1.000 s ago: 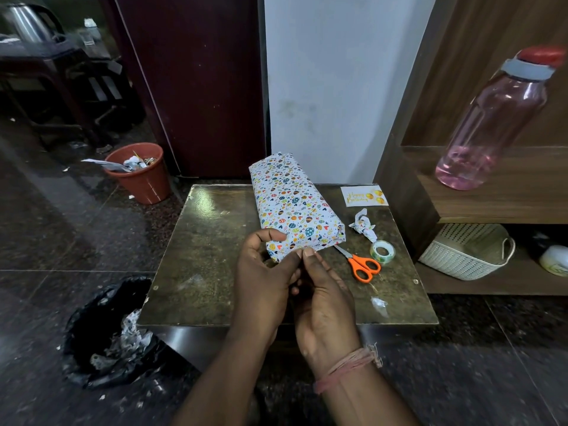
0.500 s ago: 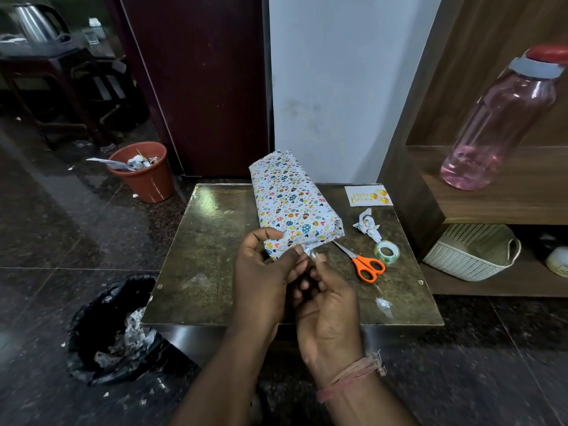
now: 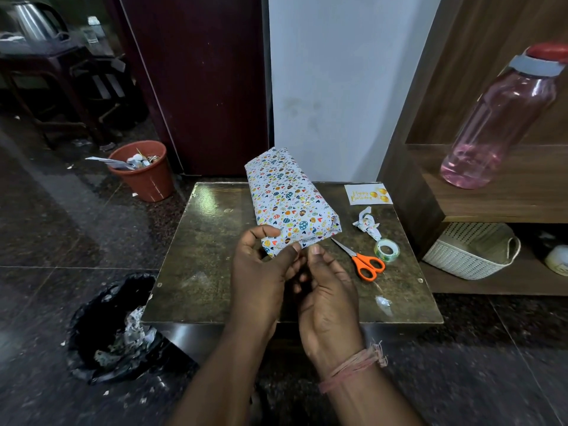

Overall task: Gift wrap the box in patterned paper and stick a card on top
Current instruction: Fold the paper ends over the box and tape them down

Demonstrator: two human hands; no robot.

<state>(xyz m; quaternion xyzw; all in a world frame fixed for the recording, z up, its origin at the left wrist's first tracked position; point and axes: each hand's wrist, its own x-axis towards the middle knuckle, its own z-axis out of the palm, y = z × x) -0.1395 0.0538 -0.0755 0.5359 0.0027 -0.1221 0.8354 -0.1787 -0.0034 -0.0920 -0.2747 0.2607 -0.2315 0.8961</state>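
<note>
The box, already covered in patterned paper, lies lengthwise on the table with its near end raised at your hands; your left hand curls round that end with thumb on top, and your right hand pinches at the flap edge, though what sits between its fingers I cannot tell. Press the end fold flat and tight against the box before you fix it, keeping the corners crisp. The tape, scissors and card wait to the right.
</note>
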